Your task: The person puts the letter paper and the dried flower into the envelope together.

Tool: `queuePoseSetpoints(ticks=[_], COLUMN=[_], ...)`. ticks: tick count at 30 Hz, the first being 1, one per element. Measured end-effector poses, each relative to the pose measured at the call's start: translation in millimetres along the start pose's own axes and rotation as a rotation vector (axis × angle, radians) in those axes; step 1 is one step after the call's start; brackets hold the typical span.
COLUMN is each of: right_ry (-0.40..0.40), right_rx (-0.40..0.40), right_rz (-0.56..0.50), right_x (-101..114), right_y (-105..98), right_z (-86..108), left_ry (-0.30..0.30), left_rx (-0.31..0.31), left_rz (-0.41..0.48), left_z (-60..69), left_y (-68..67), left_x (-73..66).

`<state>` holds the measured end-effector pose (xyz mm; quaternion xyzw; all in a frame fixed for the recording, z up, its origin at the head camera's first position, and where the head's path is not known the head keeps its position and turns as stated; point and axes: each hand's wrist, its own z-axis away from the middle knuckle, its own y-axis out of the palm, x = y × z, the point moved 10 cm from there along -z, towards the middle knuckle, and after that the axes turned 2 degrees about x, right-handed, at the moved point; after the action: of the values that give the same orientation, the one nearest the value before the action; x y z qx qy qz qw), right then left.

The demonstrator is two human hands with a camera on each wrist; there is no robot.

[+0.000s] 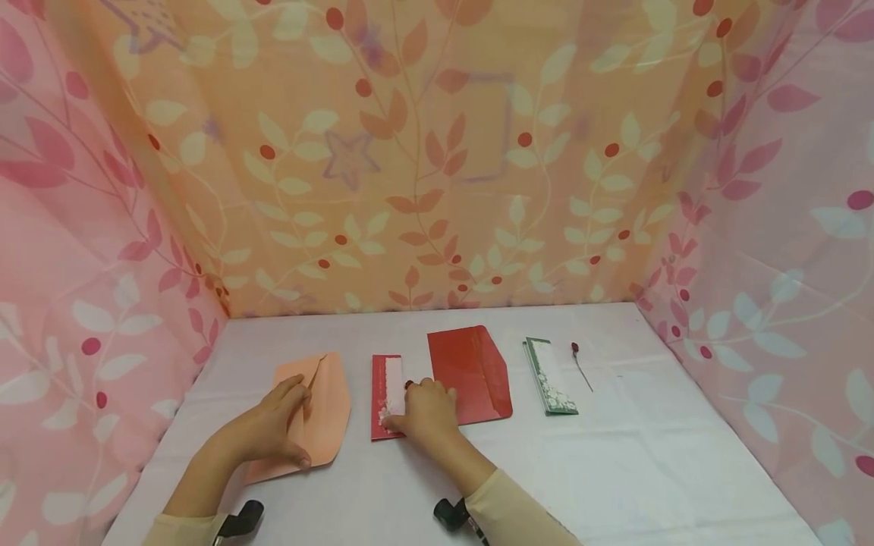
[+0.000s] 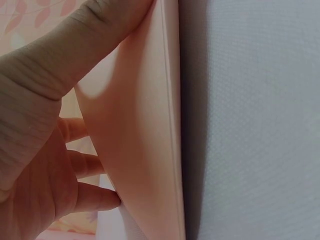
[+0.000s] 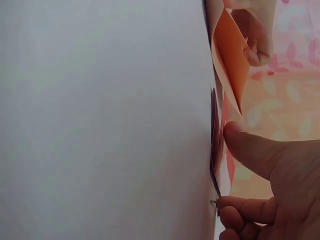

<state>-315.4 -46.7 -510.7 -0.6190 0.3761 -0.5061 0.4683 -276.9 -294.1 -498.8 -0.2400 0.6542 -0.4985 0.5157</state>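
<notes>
My left hand point(image 1: 283, 417) spans a peach envelope point(image 1: 331, 425) on the left side of the table, thumb at its near edge and fingertips at its far part. The left wrist view shows the envelope's paper point(image 2: 135, 120) bowed between thumb and fingers; in the right wrist view its mouth point(image 3: 232, 60) gapes. In the middle, my right hand point(image 1: 432, 413) grips a narrow red card point(image 1: 378, 394) with a pale floral panel, its thumb on the lower part. A small dark red flower head point(image 1: 409, 384) shows by the right fingers; its stem is mostly hidden.
A red envelope point(image 1: 471, 375) lies just beyond and right of my right hand. Farther right are a green card point(image 1: 549, 377) with white flowers and a dried red flower point(image 1: 580, 364) on a thin stem. Patterned curtains point(image 1: 437, 189) enclose the white table point(image 1: 649, 455).
</notes>
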Motion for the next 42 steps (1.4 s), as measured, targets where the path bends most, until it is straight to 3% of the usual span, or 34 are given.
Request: queuePoseSetpoints(ticks=[6, 12, 18, 24, 29, 35, 42], right_ry=[0.024, 0.034, -0.028, -0.037, 0.005, -0.001, 0.035], right_rx=[-0.014, -0.028, -0.046, 0.056, 0.16, 0.309, 0.348], right_rz=[-0.003, -0.111, -0.155, -0.27, -0.458, -0.706, -0.812], right_x=[4, 6, 10, 9, 4, 8, 8], right_y=[-2, -6, -10, -9, -5, 5, 18], right_z=[-0.7, -0.2, -1.6, -6.8, -8.4, -3.1, -0.9], left_ry=[0.0, 0.004, 0.015, 0.02, 0.011, 0.0, -0.013], left_rx=[-0.007, -0.011, -0.013, -0.02, -0.016, -0.004, 0.0], left_rz=[0.003, -0.012, -0.021, -0.021, -0.009, 0.009, 0.001], left_z=[-0.5, -2.2, -5.6, -5.9, -3.6, -1.7, -0.8], left_y=[-2.9, -4.8, -5.2, -6.3, -6.9, -2.0, 3.0], left_x=[-1.3, -4.3, -4.7, -5.5, -7.5, -5.8, 2.0])
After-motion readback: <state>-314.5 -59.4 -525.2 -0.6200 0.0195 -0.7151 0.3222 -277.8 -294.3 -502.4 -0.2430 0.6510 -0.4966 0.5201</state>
